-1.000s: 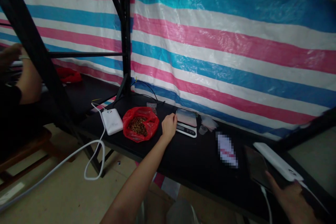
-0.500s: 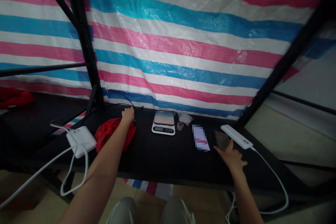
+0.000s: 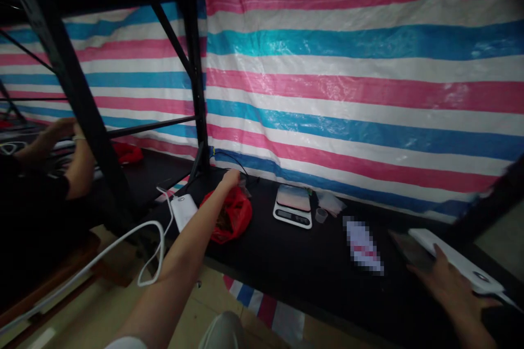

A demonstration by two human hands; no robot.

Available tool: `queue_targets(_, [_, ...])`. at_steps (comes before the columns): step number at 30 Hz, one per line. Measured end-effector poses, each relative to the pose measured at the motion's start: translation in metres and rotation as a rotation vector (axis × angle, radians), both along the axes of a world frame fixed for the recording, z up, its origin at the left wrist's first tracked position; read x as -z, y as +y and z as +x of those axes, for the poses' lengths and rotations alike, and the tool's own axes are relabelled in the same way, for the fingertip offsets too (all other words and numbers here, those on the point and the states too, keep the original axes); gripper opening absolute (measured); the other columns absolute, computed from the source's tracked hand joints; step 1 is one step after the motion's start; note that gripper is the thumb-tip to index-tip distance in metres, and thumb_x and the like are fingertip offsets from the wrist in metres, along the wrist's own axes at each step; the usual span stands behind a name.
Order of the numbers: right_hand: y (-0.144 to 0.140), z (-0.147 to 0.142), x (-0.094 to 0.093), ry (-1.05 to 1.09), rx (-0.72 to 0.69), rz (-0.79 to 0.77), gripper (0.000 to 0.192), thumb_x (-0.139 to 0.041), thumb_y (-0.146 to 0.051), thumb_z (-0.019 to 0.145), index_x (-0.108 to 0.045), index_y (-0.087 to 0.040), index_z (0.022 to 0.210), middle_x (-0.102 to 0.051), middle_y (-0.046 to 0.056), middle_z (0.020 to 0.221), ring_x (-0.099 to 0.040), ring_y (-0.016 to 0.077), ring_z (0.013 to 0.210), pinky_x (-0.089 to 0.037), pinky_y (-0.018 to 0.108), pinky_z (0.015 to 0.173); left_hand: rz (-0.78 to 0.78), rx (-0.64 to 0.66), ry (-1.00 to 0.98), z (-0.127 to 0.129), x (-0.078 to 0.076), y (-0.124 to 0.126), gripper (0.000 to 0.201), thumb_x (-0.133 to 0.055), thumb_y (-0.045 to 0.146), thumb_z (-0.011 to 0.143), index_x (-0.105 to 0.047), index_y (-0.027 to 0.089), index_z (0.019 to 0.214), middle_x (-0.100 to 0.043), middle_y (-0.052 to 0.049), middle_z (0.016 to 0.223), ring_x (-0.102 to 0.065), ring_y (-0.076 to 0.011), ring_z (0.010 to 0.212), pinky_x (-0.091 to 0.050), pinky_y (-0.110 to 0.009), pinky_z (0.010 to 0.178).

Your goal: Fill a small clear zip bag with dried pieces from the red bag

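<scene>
My left hand (image 3: 231, 179) is closed at the far rim of a red plastic bag (image 3: 241, 214). Brownish contents show inside the bag. A bit of clear plastic (image 3: 244, 189) sticks out by my fingers, but what they hold is hidden. On the right, my right hand (image 3: 448, 281), slightly blurred, has its fingers spread beside a dark phone-like slab (image 3: 411, 248) and a white oblong device with a cable (image 3: 452, 262). Between my hands stands a small white kitchen scale (image 3: 292, 218), with a little clear cup (image 3: 321, 215) and clear plastic bags (image 3: 332, 203) next to it.
A pixelated white packet (image 3: 363, 245) lies on the black shelf (image 3: 278, 262). A white power box (image 3: 184, 210) with a looping white cable (image 3: 158, 226) sits left of the bag. Black metal posts (image 3: 196, 87) frame the shelf. Another person's arms (image 3: 79, 158) show far left.
The view has swung left, bringing another person's arms into sight. The red bag's mouth now shows more open, with its contents visible. My right hand stays beside the dark slab.
</scene>
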State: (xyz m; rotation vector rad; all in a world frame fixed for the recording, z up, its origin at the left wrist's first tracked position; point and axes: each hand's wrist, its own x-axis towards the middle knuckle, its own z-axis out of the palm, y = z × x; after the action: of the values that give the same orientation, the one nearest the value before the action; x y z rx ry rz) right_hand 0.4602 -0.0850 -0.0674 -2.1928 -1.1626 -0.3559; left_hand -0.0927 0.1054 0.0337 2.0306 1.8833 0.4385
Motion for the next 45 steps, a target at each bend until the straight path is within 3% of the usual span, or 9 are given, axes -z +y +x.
queue_targets(3, [-0.002,-0.045,-0.024,-0.062,-0.009,0.167,0.062,-0.044,-0.056,0.071,-0.05,-0.027,0.125,-0.059,0.024,0.109,-0.052,0.0465,0.099,-0.032,0.066,0.073,-0.079,0.128,-0.203,0.002,-0.018,-0.01,0.016,-0.068,0.023,0.069,-0.067,0.009,0.074,-0.068,-0.008,0.074,-0.064,-0.0176,0.075,-0.048,-0.027,0.074])
queue_targets(6, [0.003,-0.121,-0.051,-0.04,-0.319,0.341,0.047,-0.04,-0.05,0.077,-0.061,-0.021,0.107,-0.065,0.016,0.1,-0.059,0.036,0.091,-0.043,0.052,0.076,-0.191,0.338,-0.784,0.021,-0.024,-0.03,0.028,-0.074,0.031,0.061,-0.064,0.007,0.069,-0.065,-0.006,0.066,-0.063,-0.014,0.064,-0.049,-0.028,0.073])
queue_targets(10, [0.037,-0.226,-0.066,0.301,-0.816,0.313,0.038,-0.045,-0.047,0.079,-0.062,-0.02,0.099,-0.067,0.009,0.099,-0.063,0.024,0.086,-0.048,0.034,0.075,-0.074,0.237,-1.456,0.078,0.001,-0.064,0.044,-0.08,0.04,0.046,-0.059,0.009,0.068,-0.063,-0.003,0.063,-0.062,-0.0124,0.061,-0.049,-0.028,0.073])
queue_targets(13, [0.071,-0.275,-0.065,0.47,-1.108,0.126,0.038,-0.052,-0.049,0.074,-0.063,-0.021,0.098,-0.068,0.008,0.097,-0.064,0.0224,0.086,-0.05,0.028,0.063,0.164,0.075,-1.657,0.118,0.033,-0.08,0.047,-0.075,0.049,0.051,-0.049,0.014,0.07,-0.059,0.001,0.057,-0.06,-0.0119,0.055,-0.049,-0.025,0.063])
queue_targets(19, [0.107,-0.288,-0.043,0.508,-0.986,0.153,0.039,-0.065,-0.049,0.062,-0.063,-0.021,0.089,-0.068,0.005,0.086,-0.064,0.0199,0.07,-0.049,0.029,0.061,0.415,-0.056,-1.276,0.126,0.078,-0.09,0.032,-0.055,0.047,0.076,-0.048,0.016,0.071,-0.044,0.007,0.046,-0.04,-0.0061,0.038,-0.03,-0.018,0.042])
queue_targets(24, [0.118,-0.275,-0.013,0.74,-1.158,0.062,0.041,-0.07,-0.042,0.057,-0.066,-0.016,0.089,-0.07,0.01,0.086,-0.065,0.024,0.075,-0.051,0.034,0.065,0.421,-0.024,-1.001,0.123,0.093,-0.086,0.024,-0.059,0.037,0.074,-0.055,0.015,0.064,-0.044,0.006,0.048,-0.039,-0.0061,0.046,-0.027,-0.018,0.048])
queue_targets(29, [0.125,-0.274,-0.001,0.713,-1.099,0.001,0.037,-0.073,-0.042,0.053,-0.07,-0.015,0.077,-0.07,0.009,0.073,-0.065,0.0261,0.072,-0.05,0.039,0.072,0.402,0.044,-0.863,0.127,0.095,-0.083,0.022,-0.058,0.037,0.074,-0.06,0.016,0.066,-0.05,0.005,0.053,-0.044,-0.0072,0.051,-0.03,-0.018,0.051])
queue_targets(36, [0.108,-0.278,-0.018,0.299,-1.05,0.076,0.034,-0.062,-0.052,0.066,-0.071,-0.022,0.078,-0.069,0.006,0.082,-0.062,0.0231,0.076,-0.047,0.033,0.071,0.32,0.077,-0.861,0.125,0.091,-0.087,0.029,-0.055,0.043,0.075,-0.064,0.017,0.066,-0.047,0.005,0.044,-0.044,-0.0076,0.044,-0.031,-0.019,0.051])
queue_targets(45, [0.111,-0.275,-0.016,0.354,-1.029,0.089,0.035,-0.049,-0.049,0.078,-0.07,-0.021,0.082,-0.07,0.005,0.082,-0.064,0.022,0.078,-0.046,0.028,0.063,0.289,0.161,-0.989,0.126,0.09,-0.086,0.032,-0.055,0.045,0.076,-0.064,0.015,0.074,-0.045,0.005,0.045,-0.04,-0.0071,0.039,-0.031,-0.019,0.046])
